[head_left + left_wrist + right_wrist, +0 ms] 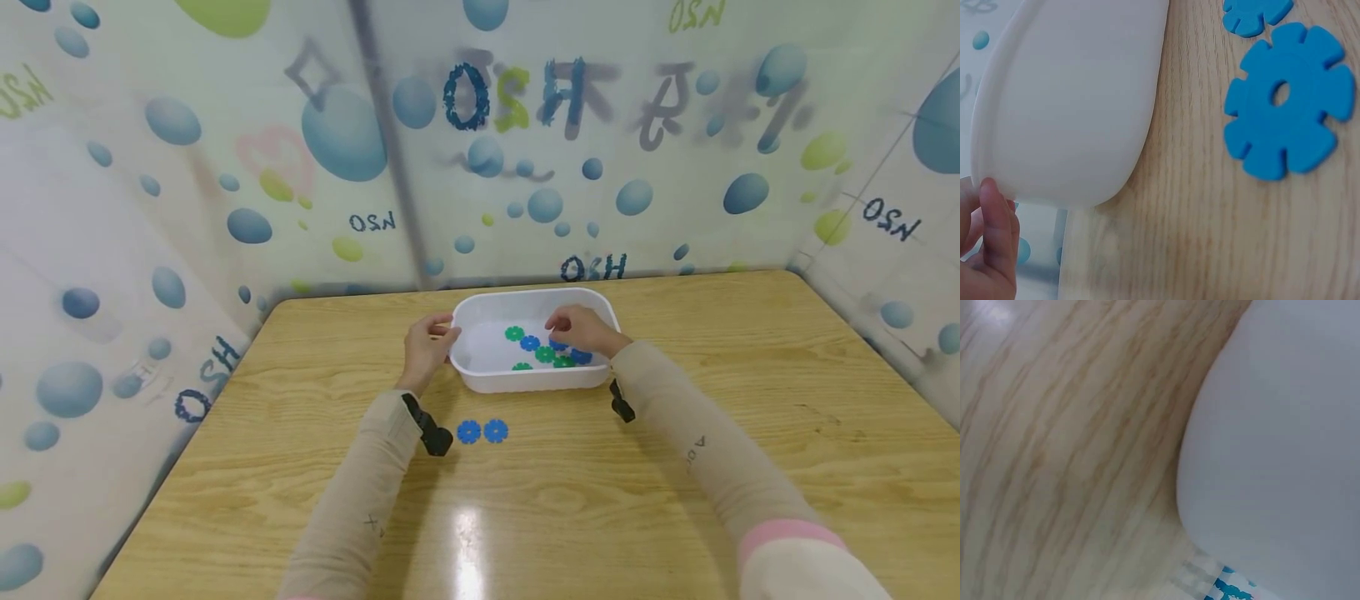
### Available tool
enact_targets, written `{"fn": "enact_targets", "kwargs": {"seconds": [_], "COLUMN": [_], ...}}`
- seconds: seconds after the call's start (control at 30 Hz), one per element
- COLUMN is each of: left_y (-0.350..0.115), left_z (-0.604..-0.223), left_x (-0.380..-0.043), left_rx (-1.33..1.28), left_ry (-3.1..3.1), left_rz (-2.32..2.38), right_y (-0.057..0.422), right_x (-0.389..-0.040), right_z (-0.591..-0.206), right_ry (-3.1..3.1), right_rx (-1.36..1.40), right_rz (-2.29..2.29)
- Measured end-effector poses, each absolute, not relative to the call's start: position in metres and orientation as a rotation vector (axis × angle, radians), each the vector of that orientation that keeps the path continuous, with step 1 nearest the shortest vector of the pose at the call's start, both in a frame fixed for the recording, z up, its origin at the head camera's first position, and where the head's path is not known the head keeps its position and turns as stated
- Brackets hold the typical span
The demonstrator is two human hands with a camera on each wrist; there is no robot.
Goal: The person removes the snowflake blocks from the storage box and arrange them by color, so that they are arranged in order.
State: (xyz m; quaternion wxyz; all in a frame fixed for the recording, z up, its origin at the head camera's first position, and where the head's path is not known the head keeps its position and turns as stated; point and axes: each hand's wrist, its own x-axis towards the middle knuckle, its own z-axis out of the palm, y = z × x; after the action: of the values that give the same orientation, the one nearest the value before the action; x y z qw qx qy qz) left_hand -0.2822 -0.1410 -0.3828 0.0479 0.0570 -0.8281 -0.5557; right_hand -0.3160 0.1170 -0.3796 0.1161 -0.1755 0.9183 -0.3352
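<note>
A white plastic tub (486, 382) stands on the table with several green and blue notched discs inside. At its left end, my left hand (427, 348) holds the rim between thumb and fingers; the left wrist view shows those fingertips (992, 209) on the tub's edge. My right hand (583, 328) reaches over the right side into the tub, its fingers bent down at a blue disc (557, 343). I cannot tell whether they pinch it. Nearby in the tub lie a green disc (545, 355) and another blue disc (529, 342). The right wrist view shows only the tub's outer wall (1272, 450) and wood.
Two blue notched discs lie side by side on the wooden table (675, 508) in front of the tub: a left one (468, 432) and a right one (496, 431). A patterned curtain (525, 242) hangs behind the table's far edge and along both sides.
</note>
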Motion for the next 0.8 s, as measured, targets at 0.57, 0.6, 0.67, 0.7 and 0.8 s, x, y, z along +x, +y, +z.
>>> {"fn": "enact_targets", "kwargs": {"seconds": [0.57,0.6,0.67,0.7,0.8], "left_y": [-0.1405,-0.1405,-0.1406,-0.1407,-0.1412], "left_z": [-0.3821,-0.3822,-0.3825,-0.3827,-0.3834], "left_x": [-0.2816,-0.2815,-0.2814,-0.2814,-0.2817], "left_rx": [0.174,0.170,0.168,0.167,0.165], "left_ry": [-2.526,-2.526,-2.521,-2.521,-2.516], "left_rz": [-1.703,-1.702,-1.705,-1.704,-1.707], "right_y": [0.1171,0.1169,0.1164,0.1161,0.1153], "right_x": [-0.3175,-0.3176,-0.3177,-0.3178,-0.3173], "right_z": [-0.3821,-0.3824,-0.3826,-0.3828,-0.3827], "right_ry": [2.645,2.643,2.644,2.645,2.650], "right_rx": [-0.399,-0.393,-0.376,-0.365,-0.350], "right_rz": [-0.935,-0.932,-0.925,-0.923,-0.910]}}
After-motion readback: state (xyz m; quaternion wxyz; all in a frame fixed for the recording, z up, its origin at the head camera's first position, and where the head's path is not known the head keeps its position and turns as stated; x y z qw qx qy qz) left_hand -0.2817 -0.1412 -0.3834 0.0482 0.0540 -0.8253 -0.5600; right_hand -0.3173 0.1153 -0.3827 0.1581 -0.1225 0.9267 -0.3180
